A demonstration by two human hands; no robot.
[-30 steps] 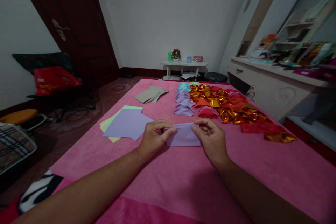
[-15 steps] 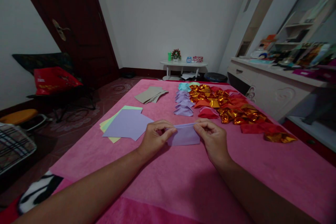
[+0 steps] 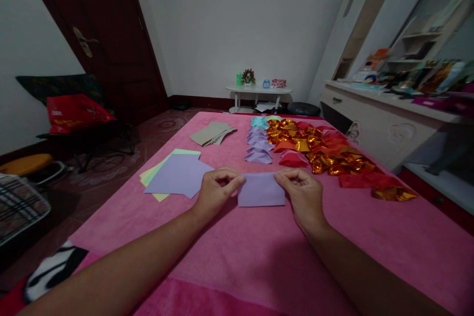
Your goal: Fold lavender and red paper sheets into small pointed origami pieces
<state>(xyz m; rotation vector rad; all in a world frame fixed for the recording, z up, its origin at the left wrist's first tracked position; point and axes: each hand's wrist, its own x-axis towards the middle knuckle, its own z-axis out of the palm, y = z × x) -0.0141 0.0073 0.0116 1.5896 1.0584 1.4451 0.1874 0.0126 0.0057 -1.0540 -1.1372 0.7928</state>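
A folded sheet of purple paper (image 3: 261, 190) hangs between my two hands, its long edge running level. My left hand (image 3: 219, 188) pinches the upper left corner between thumb and fingers. At the upper right corner, my right hand (image 3: 301, 190) grips it the same way. To the left lie flat purple sheets (image 3: 174, 175), with green and yellow ones (image 3: 160, 196) showing beneath. Beyond the held paper, several folded purple pieces (image 3: 258, 154) stand in a column. Shiny gold folded pieces (image 3: 301, 145) sit beside them, mixed with red ones (image 3: 294, 159).
All this rests on a pink cloth (image 3: 237, 256). Grey sheets (image 3: 213, 134) lie fanned out at the far left of it. A low white table (image 3: 255, 90) stands by the wall, and a white dresser (image 3: 385, 121) is on the right. A red bag (image 3: 77, 113) sits on a chair.
Both hands have moved slightly apart along the purple paper's top edge. The fold line near that edge no longer shows, and the paper's front looks smooth.
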